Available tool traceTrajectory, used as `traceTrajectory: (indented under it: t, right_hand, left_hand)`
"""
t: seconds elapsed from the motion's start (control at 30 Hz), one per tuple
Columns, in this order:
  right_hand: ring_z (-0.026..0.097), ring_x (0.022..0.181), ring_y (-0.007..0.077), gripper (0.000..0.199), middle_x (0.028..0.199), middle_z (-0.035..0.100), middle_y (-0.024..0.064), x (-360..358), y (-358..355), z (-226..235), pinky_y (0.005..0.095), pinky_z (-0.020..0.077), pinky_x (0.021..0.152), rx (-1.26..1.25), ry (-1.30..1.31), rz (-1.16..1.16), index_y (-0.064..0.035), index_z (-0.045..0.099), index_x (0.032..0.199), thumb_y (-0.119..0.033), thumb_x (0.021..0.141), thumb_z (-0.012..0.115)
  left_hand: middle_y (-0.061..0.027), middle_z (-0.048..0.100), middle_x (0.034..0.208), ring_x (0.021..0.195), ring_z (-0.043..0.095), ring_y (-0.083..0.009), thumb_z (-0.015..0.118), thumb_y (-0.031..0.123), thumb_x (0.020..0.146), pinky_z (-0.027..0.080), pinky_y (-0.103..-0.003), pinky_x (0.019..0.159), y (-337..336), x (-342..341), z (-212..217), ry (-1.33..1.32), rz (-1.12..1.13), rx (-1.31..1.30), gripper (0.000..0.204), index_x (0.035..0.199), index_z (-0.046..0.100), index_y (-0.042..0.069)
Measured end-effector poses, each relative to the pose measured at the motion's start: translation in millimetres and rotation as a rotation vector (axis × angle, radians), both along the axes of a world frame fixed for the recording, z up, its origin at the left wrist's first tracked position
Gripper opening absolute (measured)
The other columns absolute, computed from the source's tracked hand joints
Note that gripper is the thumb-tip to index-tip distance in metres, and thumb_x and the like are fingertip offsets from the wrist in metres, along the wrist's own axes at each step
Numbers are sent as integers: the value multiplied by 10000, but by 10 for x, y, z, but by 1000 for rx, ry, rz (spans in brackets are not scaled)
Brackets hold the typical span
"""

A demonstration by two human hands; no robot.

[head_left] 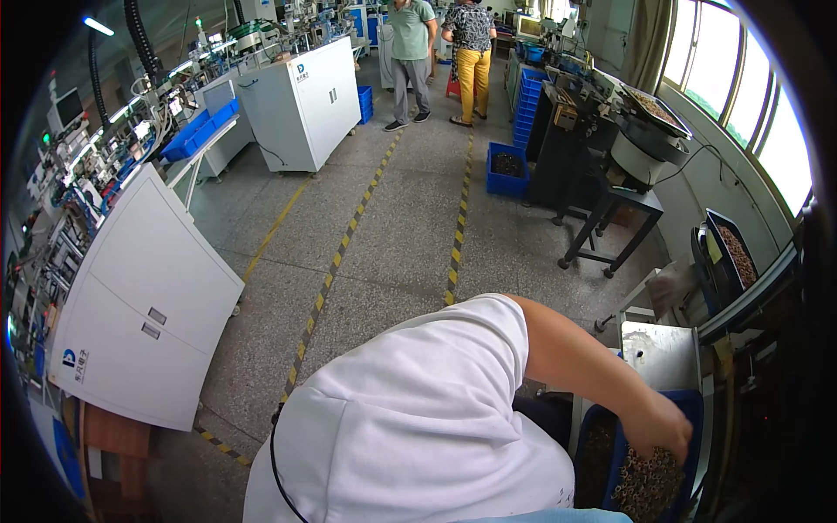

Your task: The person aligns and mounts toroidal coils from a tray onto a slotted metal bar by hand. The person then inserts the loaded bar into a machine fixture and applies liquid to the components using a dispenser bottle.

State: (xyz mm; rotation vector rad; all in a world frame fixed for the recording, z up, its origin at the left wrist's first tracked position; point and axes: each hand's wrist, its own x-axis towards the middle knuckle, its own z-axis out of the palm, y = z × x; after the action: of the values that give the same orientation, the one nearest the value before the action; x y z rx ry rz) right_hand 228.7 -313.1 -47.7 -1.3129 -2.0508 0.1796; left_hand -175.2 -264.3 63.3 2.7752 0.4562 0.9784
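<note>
My right hand reaches down to the right into a blue bin filled with several small brass-coloured tube-like parts. The fingers point down and their tips are dug into the parts, so their grip is hidden. My right forearm runs bare from a white short sleeve. A steel chute ends just above the bin. My left hand is out of the picture.
A white machine cabinet stands at the left, another farther back. Yellow-black tape lines cross the concrete floor. A bowl feeder sits on a black stand, with blue crates nearby. Two people stand far off.
</note>
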Motion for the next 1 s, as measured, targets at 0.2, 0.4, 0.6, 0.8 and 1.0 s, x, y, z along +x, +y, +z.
traceTrajectory:
  t: [0.2, 0.4, 0.6, 0.8, 1.0]
  right_hand:
    - [554, 663, 255, 361, 755, 584, 180, -130, 214, 13, 394, 452, 606, 151, 77, 35, -61, 591, 996, -379, 874, 473]
    - [560, 671, 256, 363, 768, 586, 181, -345, 519, 51, 395, 459, 616, 297, 148, 92, -58, 583, 1014, -374, 876, 468]
    - [566, 679, 256, 367, 780, 589, 182, -518, 729, 83, 397, 466, 626, 428, 217, 121, -54, 575, 1032, -368, 878, 464]
    - [572, 687, 256, 371, 793, 591, 183, -659, 899, 116, 399, 473, 635, 579, 295, 142, -51, 567, 1050, -363, 880, 459]
    - [578, 695, 256, 375, 806, 593, 184, -717, 959, 150, 400, 480, 645, 731, 373, 127, -48, 559, 1068, -357, 883, 454]
  left_hand:
    - [-229, 76, 1403, 1262, 243, -365, 601, 101, 740, 333, -396, 998, -106, -214, 409, 31, 295, -106, 765, 1376, 176, 101]
    - [-198, 310, 1310, 1171, 385, -336, 585, 112, 759, 392, -379, 938, -67, -421, 343, -80, 263, -122, 571, 1283, 364, 57]
    - [-125, 562, 955, 939, 548, -300, 616, 236, 748, 456, -371, 792, 108, -547, 94, -14, 476, -79, 224, 888, 638, 62]
    - [-81, 630, 817, 800, 594, -272, 652, 287, 721, 462, -382, 696, -139, -362, 101, 124, 336, -270, 229, 856, 640, 103]
    - [-154, 607, 826, 816, 578, -298, 673, 254, 734, 442, -377, 674, -338, -53, -61, 203, -79, -562, 289, 891, 602, 22]
